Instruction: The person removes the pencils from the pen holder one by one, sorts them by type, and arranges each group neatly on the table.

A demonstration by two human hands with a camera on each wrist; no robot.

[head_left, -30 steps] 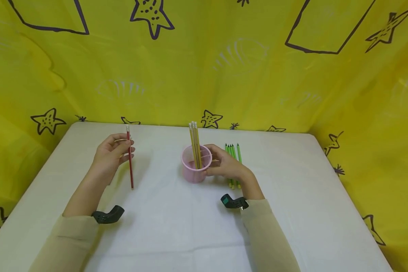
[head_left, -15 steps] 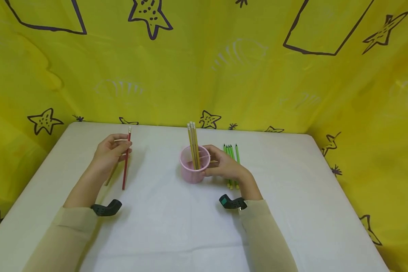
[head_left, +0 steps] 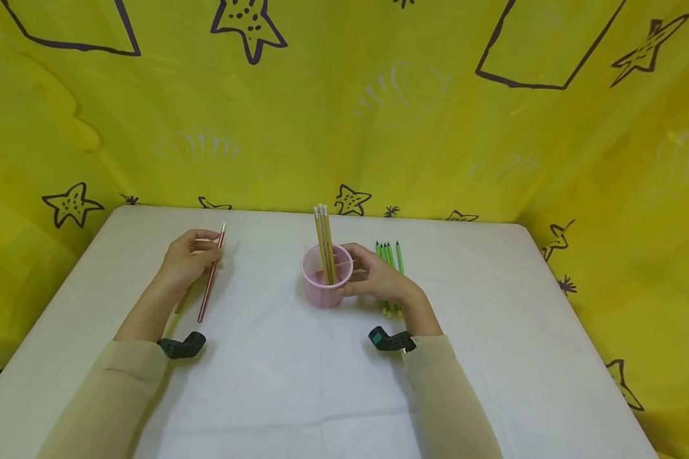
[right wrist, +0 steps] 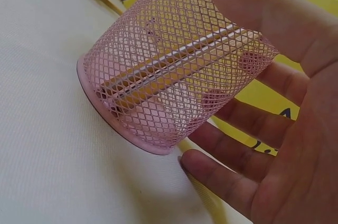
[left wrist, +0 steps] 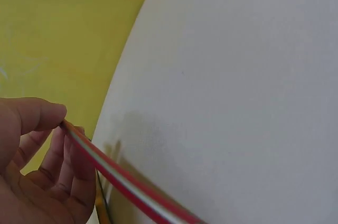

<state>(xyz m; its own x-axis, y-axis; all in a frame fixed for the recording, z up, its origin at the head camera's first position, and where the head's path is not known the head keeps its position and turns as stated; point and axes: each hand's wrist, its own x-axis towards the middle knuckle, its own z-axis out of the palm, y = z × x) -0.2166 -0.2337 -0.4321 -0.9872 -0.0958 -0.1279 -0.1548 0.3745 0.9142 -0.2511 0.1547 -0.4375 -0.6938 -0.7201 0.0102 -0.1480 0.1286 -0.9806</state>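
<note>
My left hand (head_left: 186, 258) pinches a red pencil (head_left: 209, 290) between thumb and fingers, its eraser end pointing up and away. In the left wrist view the red pencil (left wrist: 132, 184) slants down from the fingertips. A gold pencil (head_left: 180, 301) lies partly hidden under this hand; part of the gold pencil (left wrist: 101, 208) also shows beside the fingers in the left wrist view. My right hand (head_left: 376, 275) grips the right side of a pink mesh pencil cup (head_left: 321, 296). Several gold pencils (head_left: 325, 245) stand in the cup, eraser ends up, leaning slightly left.
Several green pencils (head_left: 399, 258) lie on the white table (head_left: 264, 376) behind and beside my right hand, tips pointing away. A yellow patterned cloth (head_left: 298, 127) hangs behind the table and along its sides. A dark wrist device (head_left: 184, 345) sits on my left wrist.
The red pencil has tilted: its lower end swung left, its eraser end moved right and down. The gold pencil below my left hand came partly into sight. My right hand stays on the cup.
</note>
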